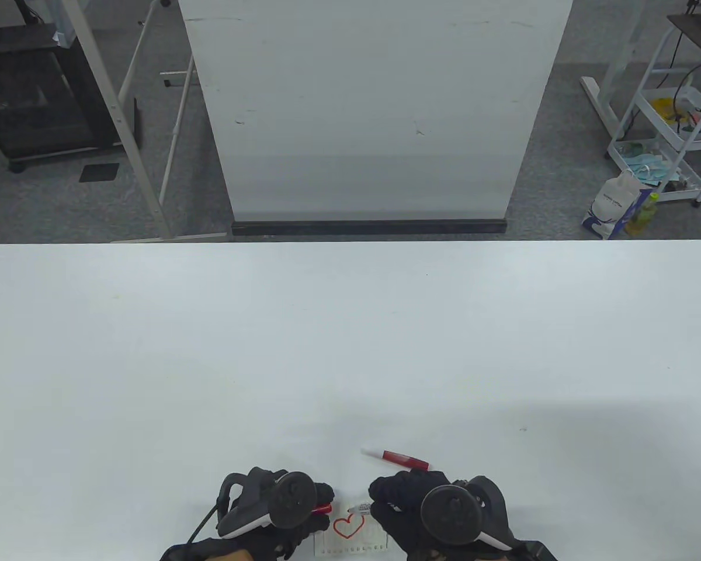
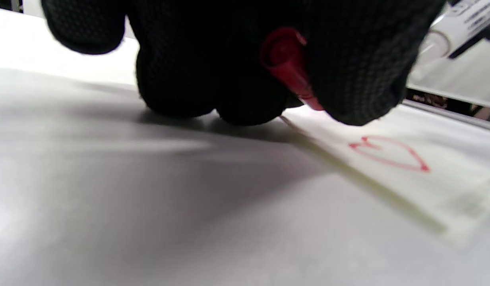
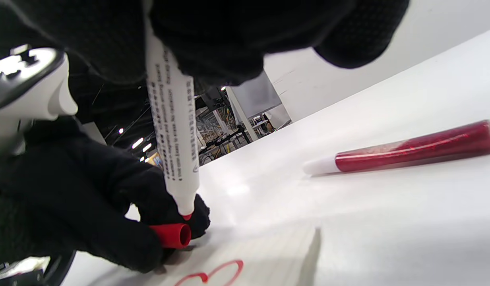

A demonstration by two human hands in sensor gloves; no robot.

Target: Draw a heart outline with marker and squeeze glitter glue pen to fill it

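My right hand (image 1: pixel 412 502) has its fingers (image 3: pixel 213 47) curled around the white marker (image 3: pixel 173 131), whose red tip hangs just above the open end of the red cap (image 3: pixel 173 235). My left hand (image 1: pixel 280 508) pinches that cap between its fingers (image 2: pixel 360 67), knuckles resting on the tabletop (image 1: pixel 350 350) at the left edge of the small paper card (image 1: pixel 374 540). On the card lies a red heart outline (image 1: pixel 349 526), empty inside. The glitter glue pen (image 1: pixel 397 459), red with a white tip, lies flat on the tabletop just beyond my right hand, untouched.
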